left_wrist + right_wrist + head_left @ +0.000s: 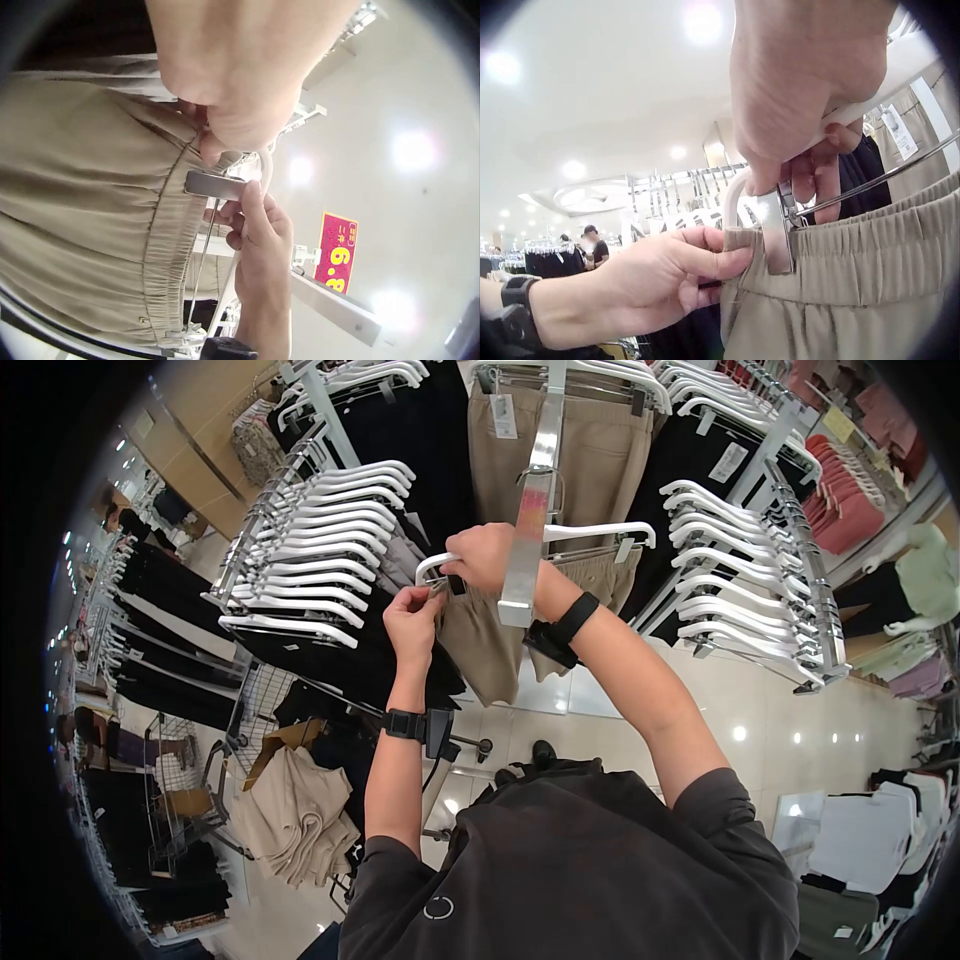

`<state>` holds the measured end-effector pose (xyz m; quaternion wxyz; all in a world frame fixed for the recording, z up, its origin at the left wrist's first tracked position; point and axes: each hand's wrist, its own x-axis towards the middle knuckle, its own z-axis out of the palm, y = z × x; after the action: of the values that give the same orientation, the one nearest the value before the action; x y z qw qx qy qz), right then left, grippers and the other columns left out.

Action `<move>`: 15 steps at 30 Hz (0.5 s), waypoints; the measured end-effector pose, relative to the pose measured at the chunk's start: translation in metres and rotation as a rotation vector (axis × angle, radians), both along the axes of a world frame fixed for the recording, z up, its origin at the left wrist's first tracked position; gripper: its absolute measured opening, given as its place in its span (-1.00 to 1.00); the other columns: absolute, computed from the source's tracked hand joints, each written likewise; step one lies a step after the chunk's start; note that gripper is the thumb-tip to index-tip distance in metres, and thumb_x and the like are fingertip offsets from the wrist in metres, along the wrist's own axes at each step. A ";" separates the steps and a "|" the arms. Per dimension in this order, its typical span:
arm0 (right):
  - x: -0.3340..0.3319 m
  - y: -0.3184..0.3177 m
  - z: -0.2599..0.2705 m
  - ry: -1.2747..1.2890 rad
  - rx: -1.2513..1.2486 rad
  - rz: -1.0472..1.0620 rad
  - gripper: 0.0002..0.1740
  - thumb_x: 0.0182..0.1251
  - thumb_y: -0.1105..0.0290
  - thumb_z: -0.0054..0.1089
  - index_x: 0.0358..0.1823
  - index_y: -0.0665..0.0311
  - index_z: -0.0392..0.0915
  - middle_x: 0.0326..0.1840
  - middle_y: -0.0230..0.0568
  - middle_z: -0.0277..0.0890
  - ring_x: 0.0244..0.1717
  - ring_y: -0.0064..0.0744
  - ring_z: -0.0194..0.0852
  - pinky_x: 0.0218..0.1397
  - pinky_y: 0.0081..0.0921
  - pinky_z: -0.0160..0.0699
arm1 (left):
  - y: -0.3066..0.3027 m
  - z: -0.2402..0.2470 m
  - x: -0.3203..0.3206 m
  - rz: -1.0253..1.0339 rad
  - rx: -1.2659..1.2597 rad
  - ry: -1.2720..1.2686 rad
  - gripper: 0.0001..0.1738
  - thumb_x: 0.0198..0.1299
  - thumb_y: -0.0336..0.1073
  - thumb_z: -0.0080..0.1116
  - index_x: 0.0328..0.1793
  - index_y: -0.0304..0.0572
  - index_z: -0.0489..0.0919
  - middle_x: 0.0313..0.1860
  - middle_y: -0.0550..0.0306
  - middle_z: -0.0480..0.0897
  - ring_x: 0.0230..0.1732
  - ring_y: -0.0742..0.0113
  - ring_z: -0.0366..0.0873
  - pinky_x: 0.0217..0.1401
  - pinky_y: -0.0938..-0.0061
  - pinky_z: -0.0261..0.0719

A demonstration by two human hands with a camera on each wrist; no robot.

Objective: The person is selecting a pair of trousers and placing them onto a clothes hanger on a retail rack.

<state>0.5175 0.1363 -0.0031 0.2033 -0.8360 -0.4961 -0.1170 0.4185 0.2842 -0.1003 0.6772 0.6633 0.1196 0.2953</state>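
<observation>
Beige elastic-waist trousers (478, 650) hang under a white hanger (610, 531), which carries a metal clip (778, 238) on a thin rod. My left hand (410, 625) pinches the corner of the waistband (847, 255) between thumb and fingers, beside the clip. At the hanger's left end, my right hand (485, 557) grips the upper part of the clip (214, 184), thumb on one side and fingers on the other. The clip's flat plate lies over the waistband's outside. In the head view a metal display arm (528, 540) partly covers my right wrist.
White hangers (320, 565) with dark trousers fill the left rack; more hangers (740, 570) line the right rack. Other beige trousers (600, 460) hang behind. Folded beige clothing (295, 815) lies over a cart at lower left. A person (596, 247) stands far off.
</observation>
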 end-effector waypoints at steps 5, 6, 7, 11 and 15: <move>0.005 0.004 0.000 0.022 0.011 0.035 -0.66 0.29 0.10 0.22 -0.39 0.25 0.58 -0.43 -0.09 0.59 -0.31 0.02 0.61 -0.25 -0.10 0.58 | 0.008 -0.002 -0.001 0.090 0.096 0.018 -0.88 0.03 -0.49 0.42 -0.32 -0.33 0.67 -0.53 0.36 0.56 -0.52 0.67 0.34 -0.45 0.69 0.31; 0.006 0.005 -0.002 0.012 0.012 0.043 -0.66 0.29 0.09 0.22 -0.39 0.26 0.58 -0.44 -0.09 0.59 -0.31 0.02 0.61 -0.25 -0.10 0.57 | 0.008 -0.005 -0.001 0.112 0.118 0.022 -0.87 0.02 -0.49 0.43 -0.32 -0.33 0.68 -0.53 0.37 0.56 -0.52 0.66 0.33 -0.45 0.69 0.31; 0.005 0.005 -0.003 -0.009 0.031 0.030 -0.66 0.28 0.08 0.22 -0.39 0.25 0.59 -0.43 -0.10 0.59 -0.30 0.01 0.61 -0.24 -0.10 0.58 | 0.005 0.000 -0.002 0.132 0.128 0.006 -0.85 -0.01 -0.49 0.44 -0.30 -0.35 0.69 -0.53 0.36 0.57 -0.51 0.65 0.35 -0.45 0.66 0.33; 0.003 0.008 0.007 0.052 -0.031 -0.033 -0.67 0.23 0.06 0.27 -0.37 0.21 0.64 -0.37 -0.14 0.62 -0.30 -0.02 0.61 -0.24 -0.15 0.58 | 0.007 0.000 0.001 0.158 0.226 0.057 -0.86 0.05 -0.47 0.39 -0.26 -0.37 0.68 -0.50 0.28 0.62 -0.53 0.62 0.44 -0.44 0.64 0.41; -0.001 0.013 -0.010 -0.113 0.202 -0.063 -0.70 0.16 0.18 0.33 -0.19 0.21 0.67 -0.29 -0.20 0.66 -0.20 -0.13 0.65 -0.12 -0.24 0.54 | 0.010 0.004 0.012 0.058 0.105 0.048 -0.83 0.08 -0.48 0.36 -0.20 -0.39 0.66 -0.45 0.24 0.66 -0.55 0.61 0.51 -0.50 0.64 0.46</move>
<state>0.5162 0.1497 -0.0130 0.2544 -0.8185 -0.4659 -0.2198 0.4304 0.2937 -0.0961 0.6294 0.7012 0.1394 0.3047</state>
